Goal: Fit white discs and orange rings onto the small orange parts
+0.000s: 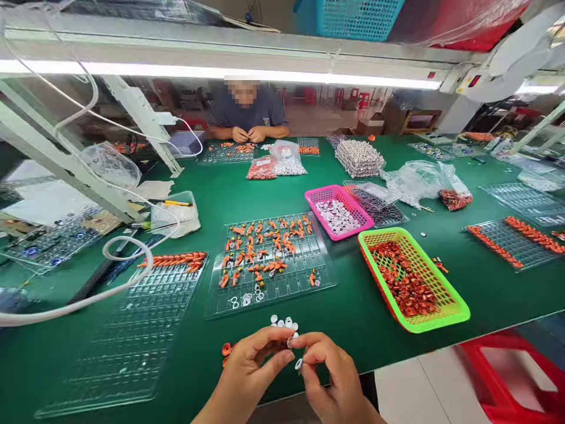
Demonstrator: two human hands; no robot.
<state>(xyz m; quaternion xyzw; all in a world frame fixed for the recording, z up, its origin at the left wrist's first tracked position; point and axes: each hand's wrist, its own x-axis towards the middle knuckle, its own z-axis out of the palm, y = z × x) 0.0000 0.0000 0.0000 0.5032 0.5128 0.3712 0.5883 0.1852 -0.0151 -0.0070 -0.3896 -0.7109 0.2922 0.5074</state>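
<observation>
Though curled, both hands (252, 366) (334, 372) fingertip-close.

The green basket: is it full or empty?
The green basket is partly filled: orange-red parts lie inside, but bare mesh shows beside them.

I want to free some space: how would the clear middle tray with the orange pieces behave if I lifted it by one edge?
The tray looks like thin plastic, so it would probably flex and feel light. The orange pieces lie at mixed angles, seemingly loose, so tilting might slide them out.
</observation>
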